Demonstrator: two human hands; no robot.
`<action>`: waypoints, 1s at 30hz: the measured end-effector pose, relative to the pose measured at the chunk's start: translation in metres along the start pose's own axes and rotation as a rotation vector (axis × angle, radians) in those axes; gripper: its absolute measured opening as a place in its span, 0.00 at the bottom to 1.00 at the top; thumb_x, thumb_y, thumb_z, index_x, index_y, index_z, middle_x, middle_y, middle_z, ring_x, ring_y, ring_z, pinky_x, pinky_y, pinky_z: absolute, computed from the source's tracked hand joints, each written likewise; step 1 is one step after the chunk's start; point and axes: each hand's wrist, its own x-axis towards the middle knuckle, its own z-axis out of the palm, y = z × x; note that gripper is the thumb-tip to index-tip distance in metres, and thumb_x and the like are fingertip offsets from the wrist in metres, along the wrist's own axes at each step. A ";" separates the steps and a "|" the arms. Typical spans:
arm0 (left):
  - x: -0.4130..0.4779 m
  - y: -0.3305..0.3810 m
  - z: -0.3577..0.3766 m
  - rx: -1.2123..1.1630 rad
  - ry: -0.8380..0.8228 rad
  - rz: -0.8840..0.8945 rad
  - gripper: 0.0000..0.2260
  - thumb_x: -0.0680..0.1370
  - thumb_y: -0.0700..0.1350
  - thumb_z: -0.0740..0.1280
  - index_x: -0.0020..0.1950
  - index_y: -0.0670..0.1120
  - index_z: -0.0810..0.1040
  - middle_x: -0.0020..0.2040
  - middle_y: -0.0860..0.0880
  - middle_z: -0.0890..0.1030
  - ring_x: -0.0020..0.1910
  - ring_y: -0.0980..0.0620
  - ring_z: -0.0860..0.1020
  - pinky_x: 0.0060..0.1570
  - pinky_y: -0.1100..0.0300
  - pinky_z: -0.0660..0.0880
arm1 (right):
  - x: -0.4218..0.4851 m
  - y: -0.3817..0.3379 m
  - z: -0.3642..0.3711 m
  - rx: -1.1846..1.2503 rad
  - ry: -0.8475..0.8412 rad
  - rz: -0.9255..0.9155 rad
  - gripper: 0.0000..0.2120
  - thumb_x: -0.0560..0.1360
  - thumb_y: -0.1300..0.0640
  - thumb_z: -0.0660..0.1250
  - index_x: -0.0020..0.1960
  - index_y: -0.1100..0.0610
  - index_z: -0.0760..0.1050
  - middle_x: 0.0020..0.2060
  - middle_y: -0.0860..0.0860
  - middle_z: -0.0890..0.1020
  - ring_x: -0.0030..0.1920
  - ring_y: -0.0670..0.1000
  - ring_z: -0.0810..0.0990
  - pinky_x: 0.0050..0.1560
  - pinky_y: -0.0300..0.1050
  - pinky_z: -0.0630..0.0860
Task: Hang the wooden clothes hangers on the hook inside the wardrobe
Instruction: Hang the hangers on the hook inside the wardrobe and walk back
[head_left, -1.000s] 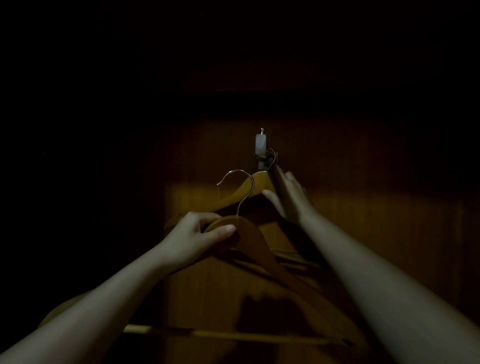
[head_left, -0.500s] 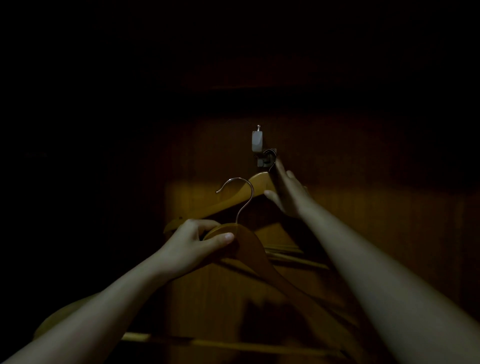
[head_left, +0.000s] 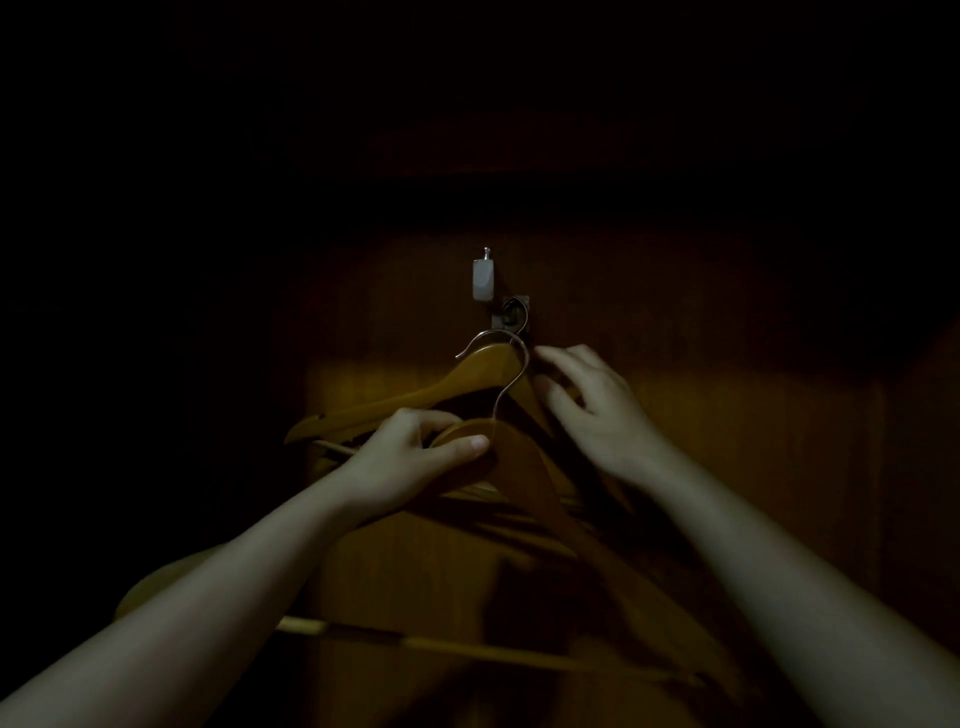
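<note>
A small metal hook (head_left: 511, 314) is fixed to the wardrobe's dark wooden back panel (head_left: 675, 441). One wooden hanger (head_left: 415, 397) hangs from it by its wire loop. My left hand (head_left: 415, 457) grips the top of a second wooden hanger (head_left: 524, 483) just below; its silver wire hook (head_left: 506, 364) rises to just under the wall hook. My right hand (head_left: 592, 410) is beside the hung hanger's right shoulder, fingers spread, and whether it touches the wood is unclear.
A pale plastic tag (head_left: 483, 280) on a pin sits just above and left of the hook. The held hanger's crossbar (head_left: 467, 649) runs low across the view. Everything around the lit panel is in darkness.
My left hand has raised the second hanger, bringing its wire hook up close under the wall hook. My right hand has drawn back slightly from the hung hanger's neck and opened.
</note>
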 end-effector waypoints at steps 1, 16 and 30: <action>0.005 0.002 0.002 0.011 -0.007 0.011 0.16 0.74 0.52 0.65 0.54 0.42 0.79 0.49 0.42 0.83 0.46 0.46 0.83 0.48 0.50 0.80 | -0.008 -0.003 -0.003 0.024 -0.025 -0.018 0.21 0.79 0.53 0.57 0.72 0.51 0.62 0.60 0.45 0.69 0.61 0.44 0.67 0.59 0.35 0.67; 0.072 0.032 0.004 0.140 0.084 0.080 0.10 0.77 0.49 0.64 0.55 0.47 0.76 0.50 0.49 0.80 0.50 0.50 0.79 0.51 0.57 0.77 | -0.005 0.018 0.006 -0.144 -0.014 0.065 0.44 0.74 0.62 0.65 0.74 0.39 0.39 0.72 0.46 0.62 0.69 0.55 0.67 0.66 0.57 0.69; 0.086 -0.004 -0.022 0.726 0.137 -0.059 0.24 0.77 0.47 0.65 0.70 0.51 0.62 0.61 0.47 0.76 0.57 0.50 0.76 0.57 0.50 0.76 | 0.043 0.007 0.019 -0.200 -0.099 0.205 0.39 0.74 0.63 0.65 0.76 0.47 0.45 0.69 0.55 0.67 0.68 0.59 0.68 0.65 0.52 0.66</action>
